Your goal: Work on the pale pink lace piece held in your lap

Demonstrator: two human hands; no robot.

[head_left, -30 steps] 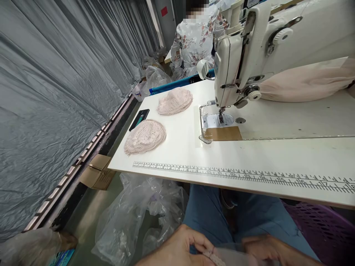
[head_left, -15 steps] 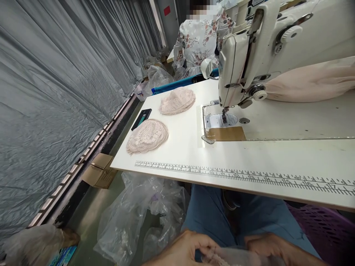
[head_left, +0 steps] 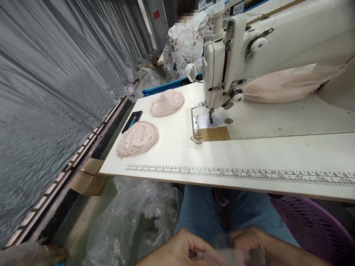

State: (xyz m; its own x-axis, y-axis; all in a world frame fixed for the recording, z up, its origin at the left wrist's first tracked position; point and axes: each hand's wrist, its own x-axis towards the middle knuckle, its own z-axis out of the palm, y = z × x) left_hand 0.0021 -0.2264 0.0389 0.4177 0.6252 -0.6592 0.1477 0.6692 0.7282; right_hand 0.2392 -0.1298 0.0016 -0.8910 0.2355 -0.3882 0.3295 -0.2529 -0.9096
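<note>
On the table (head_left: pixel 172 157), the near fabric stack (head_left: pixel 138 139) and the far fabric stack (head_left: pixel 168 103) lie left of the sewing machine (head_left: pixel 216 74).

Along your tabletop's (head_left: pixel 172 147) near edge, a printed ruler scale (head_left: pixel 235 174) counts rightward; you can read 10 through 18, the lower numbers at left being faint. At the far side, "KI" stands in blue on a pale surface (head_left: pixel 227 3); the white label (head_left: pixel 238 8) beside it is too small to read.

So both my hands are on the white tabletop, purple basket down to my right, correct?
Not quite: the head view shows both hands over your lap, in front of the white tabletop. The purple basket is down to your right.
</note>
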